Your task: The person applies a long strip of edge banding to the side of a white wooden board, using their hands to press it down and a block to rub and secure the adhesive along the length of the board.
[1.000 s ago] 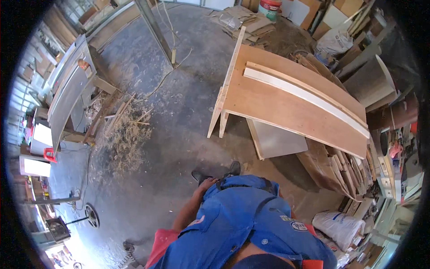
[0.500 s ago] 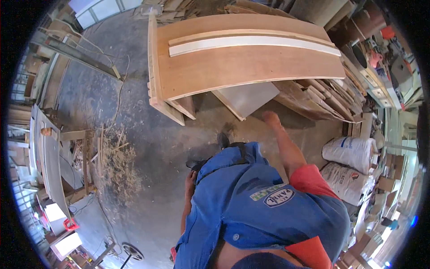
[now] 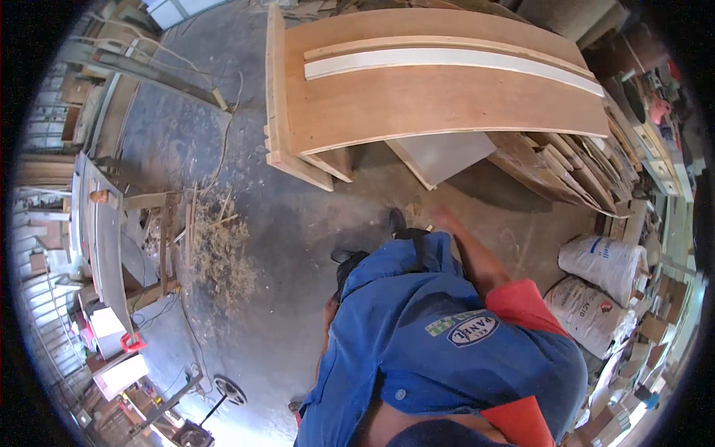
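My right hand [image 3: 445,220] hangs in front of my blue apron [image 3: 417,335], over the floor just short of the workbench, and is smeared by motion. Whether it holds anything is not visible. Low beside the apron's left edge is my left hand [image 3: 330,311], partly covered by my clothing, its fingers hard to make out. Ahead stands a wooden-topped workbench [image 3: 447,104] with a white strip [image 3: 454,58] and a bare wooden batten [image 3: 439,41] lying lengthwise on it. Neither hand touches them.
A pale board [image 3: 454,155] and stacked timber offcuts [image 3: 558,160] lie under and beside the bench. White sacks [image 3: 602,257] stand at right. Wood shavings [image 3: 220,261] cover floor at left, near a long narrow table [image 3: 108,246]. A cable [image 3: 226,141] trails across the floor.
My right hand has drawn back from near the bench toward my apron. The bench and surroundings have shifted right and up in the view as my head moved.
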{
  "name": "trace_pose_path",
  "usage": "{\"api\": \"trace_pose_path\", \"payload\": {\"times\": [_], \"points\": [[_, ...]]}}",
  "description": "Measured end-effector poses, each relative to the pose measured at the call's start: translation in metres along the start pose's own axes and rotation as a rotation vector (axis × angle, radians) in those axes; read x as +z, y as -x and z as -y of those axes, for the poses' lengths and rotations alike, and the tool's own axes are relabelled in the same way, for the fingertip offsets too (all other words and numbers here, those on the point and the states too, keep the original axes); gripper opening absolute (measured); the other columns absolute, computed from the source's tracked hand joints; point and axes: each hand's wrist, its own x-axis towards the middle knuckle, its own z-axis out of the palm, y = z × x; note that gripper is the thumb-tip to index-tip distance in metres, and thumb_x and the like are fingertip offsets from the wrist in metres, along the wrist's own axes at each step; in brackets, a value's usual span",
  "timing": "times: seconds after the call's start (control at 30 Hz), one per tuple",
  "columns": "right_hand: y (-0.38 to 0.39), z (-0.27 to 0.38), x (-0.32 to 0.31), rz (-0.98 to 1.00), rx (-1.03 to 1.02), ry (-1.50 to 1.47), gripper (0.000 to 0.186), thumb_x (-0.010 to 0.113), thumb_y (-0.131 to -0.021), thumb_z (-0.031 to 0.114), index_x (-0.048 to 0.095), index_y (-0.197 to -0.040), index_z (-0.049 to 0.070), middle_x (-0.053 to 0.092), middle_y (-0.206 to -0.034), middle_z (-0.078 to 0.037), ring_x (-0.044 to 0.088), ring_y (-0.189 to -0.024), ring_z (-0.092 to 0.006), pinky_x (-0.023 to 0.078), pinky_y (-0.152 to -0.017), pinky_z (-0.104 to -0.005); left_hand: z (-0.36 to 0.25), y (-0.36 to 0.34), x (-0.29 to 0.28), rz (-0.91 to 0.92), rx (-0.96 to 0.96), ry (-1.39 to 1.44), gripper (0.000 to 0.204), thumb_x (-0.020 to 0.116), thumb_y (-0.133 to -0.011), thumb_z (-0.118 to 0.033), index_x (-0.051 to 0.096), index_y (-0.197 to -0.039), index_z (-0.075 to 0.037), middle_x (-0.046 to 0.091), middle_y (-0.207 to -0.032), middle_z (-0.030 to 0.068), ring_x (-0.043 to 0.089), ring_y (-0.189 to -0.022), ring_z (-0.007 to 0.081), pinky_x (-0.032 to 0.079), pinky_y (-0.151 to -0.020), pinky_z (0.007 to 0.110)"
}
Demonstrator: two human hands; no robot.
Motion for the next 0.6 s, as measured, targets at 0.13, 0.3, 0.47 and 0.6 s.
{"api": "trace_pose_path", "payload": {"times": [0.13,0.3,0.47,0.6], "points": [[0.017,0.064,0.030,-0.190,-0.434,-0.157,0.019,0.054,-0.085,0.024,0.062,-0.087,0.007,0.061,-0.088,-0.016,0.058,-0.084,-0.0380,0.048,-0.073,-0.0464,-0.020,-0.012,-0.005,0.006,0.101,-0.158,0.035,0.057,-0.091,-0.023,0.064,-0.119,-0.003,0.067,-0.112,0.0189,0.063,-0.104,0.0293,0.049,-0.090,0.035],[0.019,0.041,-0.011,-0.228,-0.225,-0.028,0.027,0.059,-0.078,0.025,0.062,-0.092,0.001,0.062,-0.091,-0.020,0.059,-0.087,-0.0417,0.048,-0.075,-0.0486,-0.015,-0.014,-0.002,-0.041,0.066,-0.029,0.035,0.058,-0.087,-0.020,0.065,-0.117,-0.005,0.068,-0.107,0.0184,0.065,-0.100,0.0313,0.050,-0.087,0.037],[0.009,0.029,-0.024,0.089,0.157,0.043,0.033,0.048,-0.091,0.022,0.066,-0.106,-0.001,0.067,-0.100,-0.020,0.063,-0.093,-0.0309,0.048,-0.083,-0.0455,-0.045,-0.016,-0.007,-0.221,-0.250,0.226,0.040,0.059,-0.081,-0.029,0.067,-0.113,-0.007,0.071,-0.092,0.0179,0.068,-0.084,0.0306,0.053,-0.077,0.039],[-0.033,0.088,-0.016,0.226,0.044,0.088,0.033,0.049,-0.091,0.023,0.067,-0.106,-0.001,0.067,-0.099,-0.019,0.063,-0.092,-0.0300,0.048,-0.081,-0.0451,-0.036,-0.001,-0.029,-0.215,-0.119,0.120,0.046,0.059,-0.080,-0.038,0.065,-0.112,-0.006,0.067,-0.104,0.0219,0.064,-0.099,0.0386,0.050,-0.086,0.045]]}}
